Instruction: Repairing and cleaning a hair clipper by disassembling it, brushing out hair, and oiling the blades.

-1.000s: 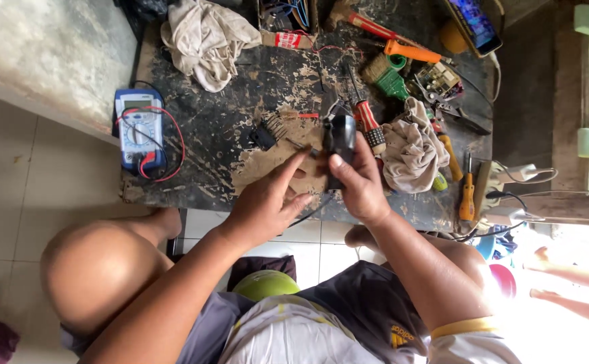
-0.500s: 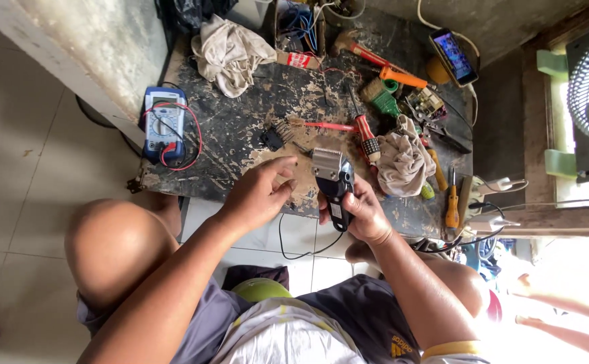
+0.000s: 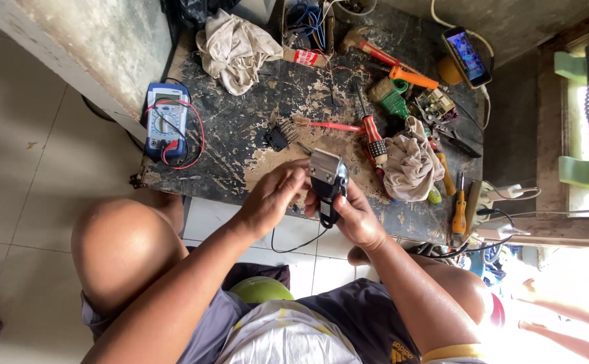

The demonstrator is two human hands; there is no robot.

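Worn wooden workbench [image 3: 254,145], dark top with paint scraped off in pale patches, cluttered with tools. Person seated at its near edge, knees bare, tiled floor below.

Beige rag [image 3: 230,50] heaped at the far left of the bench; a second rag [image 3: 409,165] bunched at right of centre. Blue multimeter [image 3: 166,121] on the left corner, red and black leads looped round it. Phone [image 3: 468,57] with lit screen leaning at the far right. Red-handled screwdriver [image 3: 373,138] lying just left of the second rag. Orange-handled screwdriver [image 3: 459,212] near the right edge. Small black comb piece [image 3: 277,138] lying alone, just beyond the hands.

Hair clipper [image 3: 328,185], black body with metal blade head, held up over the near edge of the bench, between both hands, blade end pointing away from the person. Black cord hangs from its lower end, looping below the bench edge.

Right hand [image 3: 358,216] wrapped round the clipper's body from below, fingers closed on it. Left hand [image 3: 274,195] at the clipper's left side, fingertips curled in and touching it near the blade head; whether it truly clamps or only rests there, cannot tell.
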